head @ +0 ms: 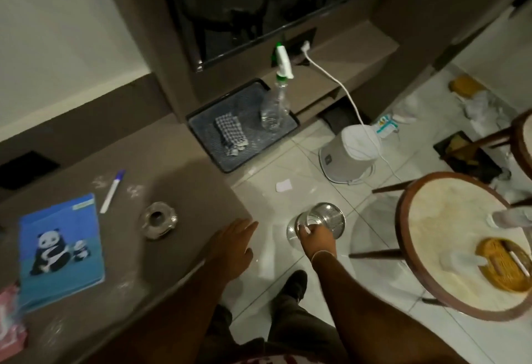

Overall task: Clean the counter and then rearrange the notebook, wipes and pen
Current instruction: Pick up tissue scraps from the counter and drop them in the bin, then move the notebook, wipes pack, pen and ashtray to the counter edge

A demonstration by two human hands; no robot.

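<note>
Your left hand [230,244], fingers loosely apart at the counter [184,168] edge, is nearer the cloth [230,133] lying up-right; your right hand [316,238] grips a cup [322,219]

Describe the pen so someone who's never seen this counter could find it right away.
Look at the brown counter on the left. Just past the top right corner of the blue panda notebook lies the pen: a slim white stick with a blue cap, unlike the round glass ashtray nearby.

Left hand [233,244] flat, fingers spread, palm down. Right hand [316,237] curled in a grip, arm extended.
</note>
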